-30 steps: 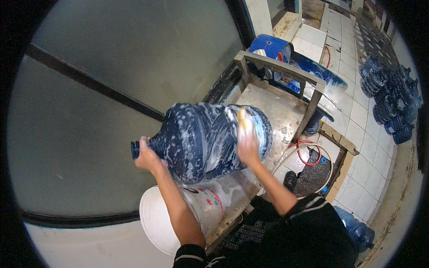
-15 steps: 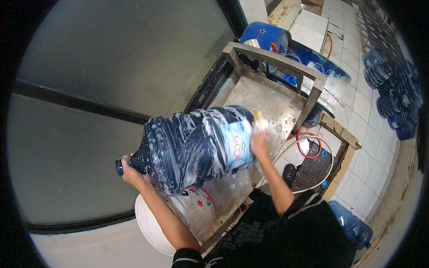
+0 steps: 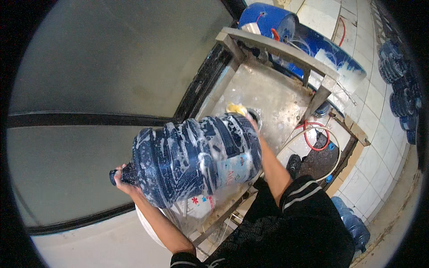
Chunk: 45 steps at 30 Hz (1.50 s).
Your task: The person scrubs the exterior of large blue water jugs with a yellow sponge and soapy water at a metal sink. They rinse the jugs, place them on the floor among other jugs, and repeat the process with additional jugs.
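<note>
A large blue water jug (image 3: 196, 156) lies on its side in front of me, streaked with white foam, a pale label on its body. Its neck points left, where my left hand (image 3: 125, 182) is closed around it. My right hand (image 3: 254, 123) is at the far side of the jug's base end, closed on a yellow sponge (image 3: 236, 108) with foam about it. The jug's bulk hides part of those fingers. Beneath the jug is a wet metal bench (image 3: 279, 91).
A white bucket (image 3: 145, 223) stands below the jug's neck end. Blue drums (image 3: 266, 20) are behind the bench's metal rail (image 3: 277, 47). A red hose (image 3: 308, 143) coils on the tiled floor at right. Several blue jugs (image 3: 395, 67) stand farther right; another (image 3: 351, 221) is nearer.
My right hand has moved with the sponge from the jug's label side over to its far side. The jug has rolled slightly, its label now lower, and the view has shifted.
</note>
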Each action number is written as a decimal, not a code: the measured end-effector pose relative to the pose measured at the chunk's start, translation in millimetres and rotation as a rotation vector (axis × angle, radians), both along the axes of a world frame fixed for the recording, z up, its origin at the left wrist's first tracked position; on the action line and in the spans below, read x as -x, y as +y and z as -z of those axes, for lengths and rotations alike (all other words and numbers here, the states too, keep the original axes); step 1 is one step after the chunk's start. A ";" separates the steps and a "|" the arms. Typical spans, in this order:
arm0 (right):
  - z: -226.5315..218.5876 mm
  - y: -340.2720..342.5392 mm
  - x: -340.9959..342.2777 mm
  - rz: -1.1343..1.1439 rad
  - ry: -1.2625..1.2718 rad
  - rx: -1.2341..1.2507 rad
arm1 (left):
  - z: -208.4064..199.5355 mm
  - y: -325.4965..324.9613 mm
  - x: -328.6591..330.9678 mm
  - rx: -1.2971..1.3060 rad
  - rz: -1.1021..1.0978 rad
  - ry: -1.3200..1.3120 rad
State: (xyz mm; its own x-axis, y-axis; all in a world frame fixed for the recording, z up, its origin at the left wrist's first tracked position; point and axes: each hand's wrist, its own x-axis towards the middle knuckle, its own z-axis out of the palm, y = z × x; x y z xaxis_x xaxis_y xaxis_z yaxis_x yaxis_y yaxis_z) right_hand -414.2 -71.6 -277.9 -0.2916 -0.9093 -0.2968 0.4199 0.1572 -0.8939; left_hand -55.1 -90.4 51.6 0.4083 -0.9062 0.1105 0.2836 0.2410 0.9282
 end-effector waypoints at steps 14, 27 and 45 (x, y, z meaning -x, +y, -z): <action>19.1 148.3 107.2 -0.059 0.390 -0.097 | -49.3 32.6 118.0 0.208 0.161 -0.403; -331.6 80.9 -47.8 -0.157 1.282 0.808 | -44.7 43.0 126.5 0.325 0.554 -0.518; -293.9 59.5 -217.0 -0.533 1.745 0.785 | -50.0 18.7 95.0 0.217 1.023 -0.854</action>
